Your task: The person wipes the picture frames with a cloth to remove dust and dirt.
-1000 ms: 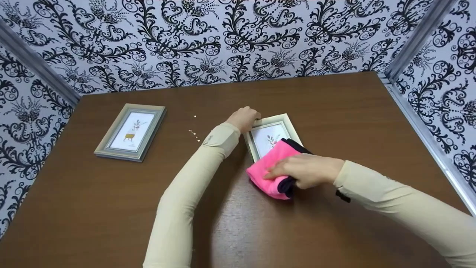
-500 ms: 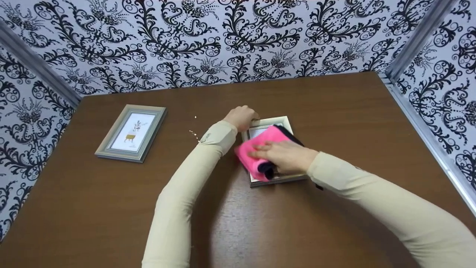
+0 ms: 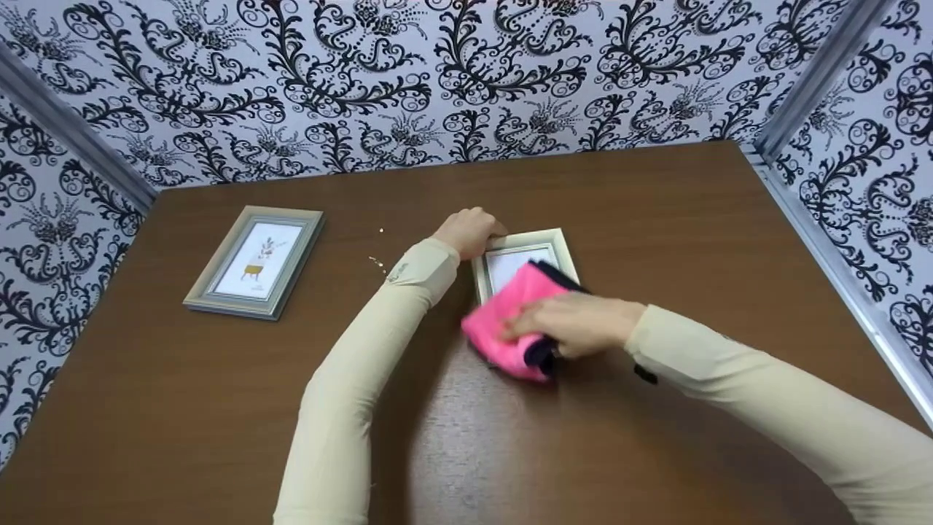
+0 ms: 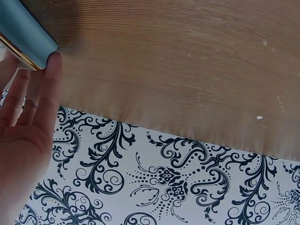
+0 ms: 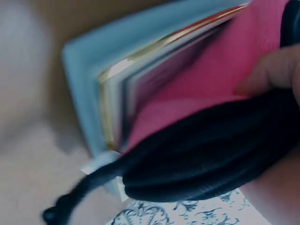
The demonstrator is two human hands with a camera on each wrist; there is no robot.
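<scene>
Folded cloth [image 3: 503,328] on rectangular frame [image 3: 536,239]

Left sleeve [image 3: 337,408]: cream, long, close-fitting; small grey marking [image 3: 398,272] just behind the left hand [image 3: 468,233]. Right sleeve [image 3: 780,401]: matching; black tab [image 3: 645,374] just behind the right hand [image 3: 576,321].

Right frame [image 3: 514,264] partly hidden by pink cloth [image 3: 509,297] (edge blurred); pale specks [image 3: 380,265] unidentifiable.

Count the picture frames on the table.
2: one picture frame lies on the left of the table; the other frame, held by the left hand, is partly hidden by the pink cloth.
</scene>
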